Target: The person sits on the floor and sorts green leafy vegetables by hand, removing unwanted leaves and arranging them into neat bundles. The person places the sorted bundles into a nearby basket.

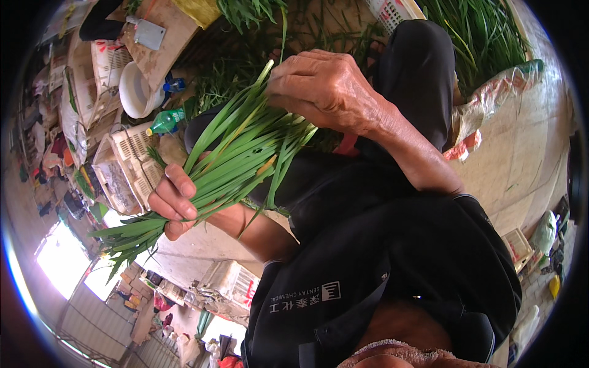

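My left hand (pixel 175 200) grips a bunch of long, flat green leaves (pixel 234 158), which look like garlic chives. Their tips fan out below that hand, and their pale stem ends point up toward the right. A few leaves are yellowed. At the stem end is my right hand (pixel 322 87), its fingers bent close together beside a pale stalk. Its fingertips are blurred and partly hidden, so whether they pinch a stalk is unclear. Both hands are above my lap, in front of my dark trousers (pixel 421 69).
A large pile of similar leaves (pixel 474 41) lies upper right beside a plastic sack (pixel 487 103). Loose leaves litter the ground (pixel 211 87) ahead. To the left are a white basin (pixel 133 89), a green bottle (pixel 166 121), and plastic crates (pixel 135 152). A phone-like slab (pixel 149 34) lies on a board.
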Action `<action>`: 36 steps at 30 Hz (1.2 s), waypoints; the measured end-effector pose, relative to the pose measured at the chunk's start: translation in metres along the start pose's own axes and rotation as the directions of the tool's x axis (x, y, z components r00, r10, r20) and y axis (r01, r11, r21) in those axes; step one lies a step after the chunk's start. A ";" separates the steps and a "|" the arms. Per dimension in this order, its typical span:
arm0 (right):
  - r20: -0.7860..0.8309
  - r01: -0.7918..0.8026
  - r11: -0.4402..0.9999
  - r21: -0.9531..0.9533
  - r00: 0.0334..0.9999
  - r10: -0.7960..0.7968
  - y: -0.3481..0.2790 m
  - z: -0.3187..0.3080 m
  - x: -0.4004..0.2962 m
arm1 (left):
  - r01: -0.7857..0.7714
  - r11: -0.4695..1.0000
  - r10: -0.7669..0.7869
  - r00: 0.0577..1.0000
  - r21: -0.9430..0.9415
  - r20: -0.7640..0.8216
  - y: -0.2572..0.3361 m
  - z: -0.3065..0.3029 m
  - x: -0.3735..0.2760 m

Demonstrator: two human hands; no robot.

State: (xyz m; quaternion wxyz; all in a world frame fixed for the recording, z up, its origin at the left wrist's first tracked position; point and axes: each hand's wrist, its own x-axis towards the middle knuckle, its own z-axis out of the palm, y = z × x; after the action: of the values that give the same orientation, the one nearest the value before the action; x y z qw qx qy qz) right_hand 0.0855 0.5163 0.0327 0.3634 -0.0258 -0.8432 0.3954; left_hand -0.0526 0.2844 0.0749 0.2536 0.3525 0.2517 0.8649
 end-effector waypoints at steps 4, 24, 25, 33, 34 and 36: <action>-0.073 -0.062 0.971 -0.231 0.996 0.047 0.009 0.000 -0.007 | 0.014 1.000 -0.015 0.998 0.005 0.055 0.014 -0.015 -0.004; 0.389 -0.482 0.675 0.559 0.871 0.300 0.030 0.011 -0.012 | -0.239 0.913 0.179 0.963 -0.331 -0.201 0.092 -0.135 -0.063; 0.471 -0.542 0.596 0.592 0.833 0.289 0.029 0.020 -0.015 | -0.192 0.919 0.144 0.977 -0.345 -0.160 0.089 -0.136 -0.060; 0.711 -0.827 0.215 0.520 0.558 0.429 0.007 0.032 -0.031 | -0.047 0.860 0.074 0.997 -0.508 0.033 0.039 -0.070 -0.032; 0.668 -0.776 0.266 0.572 0.629 0.398 0.010 0.033 -0.035 | -0.025 0.832 0.061 0.997 -0.554 0.047 0.033 -0.067 -0.029; 0.678 -0.777 0.257 0.575 0.628 0.383 0.025 0.037 -0.050 | 0.003 0.784 0.045 0.997 -0.620 0.063 0.019 -0.065 -0.023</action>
State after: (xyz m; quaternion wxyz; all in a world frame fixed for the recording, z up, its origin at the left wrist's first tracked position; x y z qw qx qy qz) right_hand 0.0928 0.4932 -0.0296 -0.0332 -0.0840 -0.5218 0.8483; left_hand -0.0913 0.2390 0.0348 0.3547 0.2844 -0.0596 0.8887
